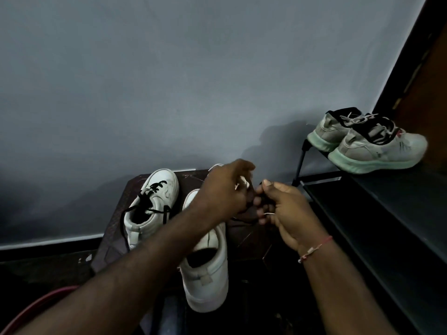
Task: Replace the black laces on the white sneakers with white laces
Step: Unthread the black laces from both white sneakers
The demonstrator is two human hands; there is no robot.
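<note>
Two white sneakers stand on a dark stool point(249, 240). The left sneaker point(154, 204) still carries a loosened black lace point(145, 201). The right sneaker point(208, 269) lies nearer me, its front hidden under my left forearm. My left hand point(225, 189) hovers above that shoe's toe and pinches a white lace point(243, 182). My right hand point(285, 206) is close beside it, fingers curled round another bit of white lace point(268, 213). A dark lace seems to run between the hands, but it is hard to make out.
A dark shoe rack point(387, 213) stands to the right, with a pair of grey running shoes point(367, 143) on its top shelf. A grey wall fills the background. A red hose point(43, 303) curves over the dark floor at lower left.
</note>
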